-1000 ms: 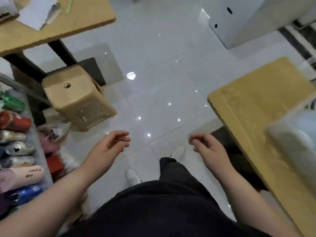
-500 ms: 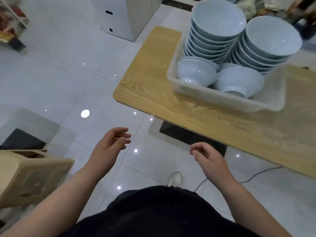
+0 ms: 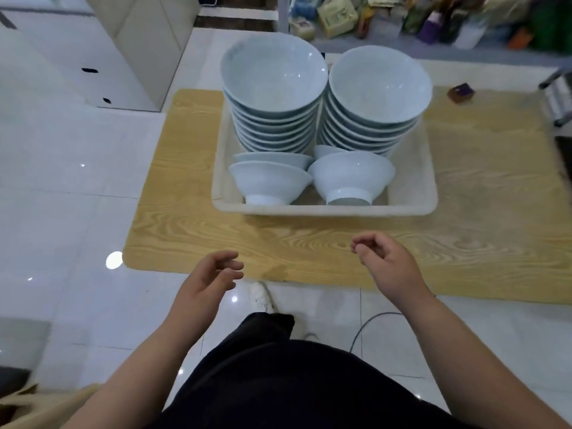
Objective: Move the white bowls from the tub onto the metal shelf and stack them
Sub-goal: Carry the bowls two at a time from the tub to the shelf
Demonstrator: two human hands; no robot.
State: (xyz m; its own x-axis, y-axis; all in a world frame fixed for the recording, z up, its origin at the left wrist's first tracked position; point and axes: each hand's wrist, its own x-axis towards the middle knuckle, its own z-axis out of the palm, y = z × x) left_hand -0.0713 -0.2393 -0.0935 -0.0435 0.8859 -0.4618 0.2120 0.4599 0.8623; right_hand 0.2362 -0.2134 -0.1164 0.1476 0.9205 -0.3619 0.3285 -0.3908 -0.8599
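Head view: the white bowls (image 3: 272,88) sit in the tub (image 3: 325,209) at 12 o'clock on the table (image 3: 201,236), with two tall stacks behind and upturned bowls in front. To start well, reach in with both hands, cup a few bowls under their rims and lift straight up, clear of the neighbouring stack. Your left hand (image 3: 202,284) at 7 o'clock and right hand (image 3: 391,269) at 5 o'clock hover apart from the tub, fingers (image 3: 230,265) loosely curled, holding and touching nothing

A shop, judging by the packaged goods (image 3: 337,14).
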